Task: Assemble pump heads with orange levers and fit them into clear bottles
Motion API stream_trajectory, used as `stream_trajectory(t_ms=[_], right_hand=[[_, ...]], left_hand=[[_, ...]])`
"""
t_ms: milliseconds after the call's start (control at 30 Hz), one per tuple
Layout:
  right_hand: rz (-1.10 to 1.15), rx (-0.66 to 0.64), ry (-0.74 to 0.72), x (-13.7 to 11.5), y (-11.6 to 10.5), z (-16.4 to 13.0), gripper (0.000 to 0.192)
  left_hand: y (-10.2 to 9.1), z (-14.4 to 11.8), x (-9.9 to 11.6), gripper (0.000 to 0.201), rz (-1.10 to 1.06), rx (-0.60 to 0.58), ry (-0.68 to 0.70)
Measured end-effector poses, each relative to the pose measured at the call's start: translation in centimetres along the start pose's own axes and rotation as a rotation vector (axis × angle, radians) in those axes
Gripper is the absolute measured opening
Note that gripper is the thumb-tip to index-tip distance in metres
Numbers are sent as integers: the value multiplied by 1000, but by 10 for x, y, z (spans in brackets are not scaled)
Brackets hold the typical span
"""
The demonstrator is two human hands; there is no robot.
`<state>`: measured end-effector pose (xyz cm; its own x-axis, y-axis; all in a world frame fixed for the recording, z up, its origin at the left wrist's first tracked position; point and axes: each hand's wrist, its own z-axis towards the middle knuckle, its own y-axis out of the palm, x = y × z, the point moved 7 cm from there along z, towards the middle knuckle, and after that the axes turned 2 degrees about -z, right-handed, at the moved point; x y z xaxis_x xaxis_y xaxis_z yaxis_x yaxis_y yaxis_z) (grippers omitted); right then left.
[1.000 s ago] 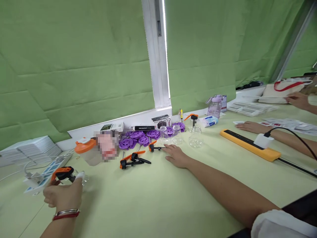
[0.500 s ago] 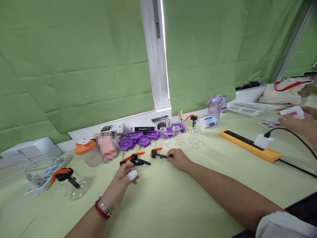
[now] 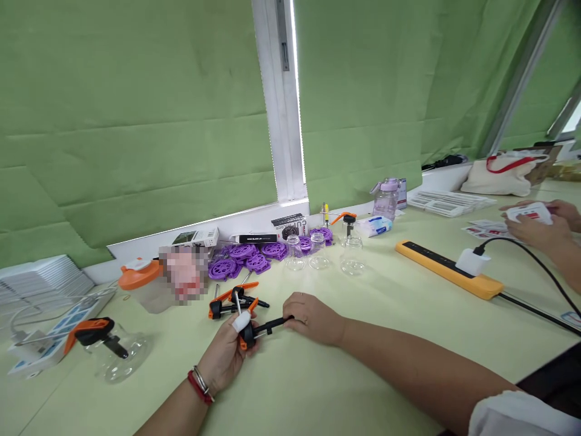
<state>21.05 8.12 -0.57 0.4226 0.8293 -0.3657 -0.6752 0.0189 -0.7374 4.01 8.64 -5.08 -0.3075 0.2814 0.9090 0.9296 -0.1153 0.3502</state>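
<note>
Both my hands hold one small orange and black clamp (image 3: pixel 256 329) just above the table. My left hand (image 3: pixel 229 351), with a white bandage on one fingertip and a red bracelet at the wrist, grips its orange head. My right hand (image 3: pixel 314 317) pinches the black bar's other end. Just behind lie two more clamps (image 3: pixel 233 300). A clear glass jar (image 3: pixel 118 357) with another clamp (image 3: pixel 93 332) on its mouth lies at the left, apart from my hands.
Purple plastic wheels (image 3: pixel 247 259), small glass jars (image 3: pixel 318 257) and boxes line the window sill side. An orange power strip (image 3: pixel 447 275) with a plugged cable runs at the right. Another person's hands (image 3: pixel 535 227) handle cards at the far right. An orange-lidded container (image 3: pixel 143 284) stands left.
My left hand let go of the jar at the left and came across to the middle. My right hand picked a clamp up and drew it nearer; both hands now hold it.
</note>
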Motion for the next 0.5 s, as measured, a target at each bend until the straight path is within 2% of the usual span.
stream_trajectory(t_ms=[33,100,200,267,333,400,433,500], right_hand=[[-72,51,17,7,-8,0,23],[-270,265,159,33,-38,-4,46],[-510,682,521,79,-93,-32,83],[-561,838,776,108,-116,-57,100],[-509,865,1062,138,-125,-81,111],[-370,747,1332,165,-119,-99,115],[-312,673,1406,174,-115,-104,109],[-254,593,1466,182,-110,-107,92]], left_hand=[[-1,0,0,30,1,2,13],[-4,0,2,31,1,18,36],[-14,1,8,32,25,108,80],[-23,3,13,32,42,171,123],[-31,5,18,32,49,221,162],[-39,7,20,32,51,271,176],[-43,8,21,31,51,294,179],[-48,10,22,28,43,329,193]])
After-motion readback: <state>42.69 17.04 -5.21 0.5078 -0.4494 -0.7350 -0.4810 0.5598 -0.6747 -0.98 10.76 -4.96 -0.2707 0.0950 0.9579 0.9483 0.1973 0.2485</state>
